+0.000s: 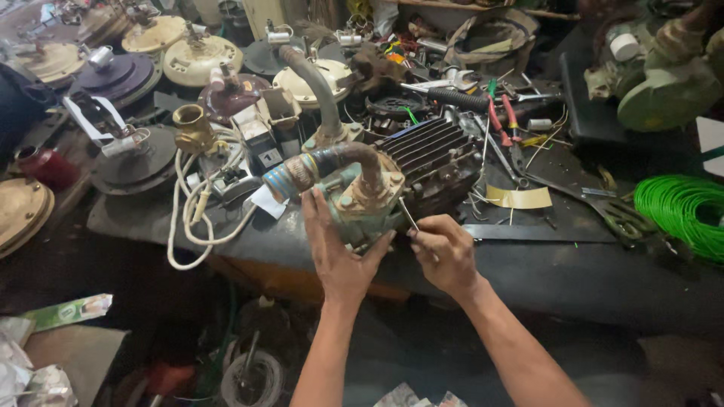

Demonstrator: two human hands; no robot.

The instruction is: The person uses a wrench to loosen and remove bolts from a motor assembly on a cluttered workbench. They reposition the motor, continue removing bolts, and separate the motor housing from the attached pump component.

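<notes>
A worn teal water pump (pixel 360 197) with a black finned motor body (pixel 431 154) lies at the front edge of a dark workbench (pixel 543 260). A rusty curved pipe (pixel 332 160) sticks out of its top toward the left. My left hand (pixel 337 252) presses flat against the pump's near face, fingers spread. My right hand (pixel 445 251) pinches a thin metal tool (pixel 408 214) whose tip points at the pump casing's right side.
Several round fan motor housings (pixel 197 60) crowd the bench's far left. White cable (pixel 188 218) hangs off the front edge. Red-handled pliers (pixel 502 120), scissors (pixel 611 211) and loose wires lie to the right, beside a green wire coil (pixel 682 211). A green pump (pixel 664 83) stands far right.
</notes>
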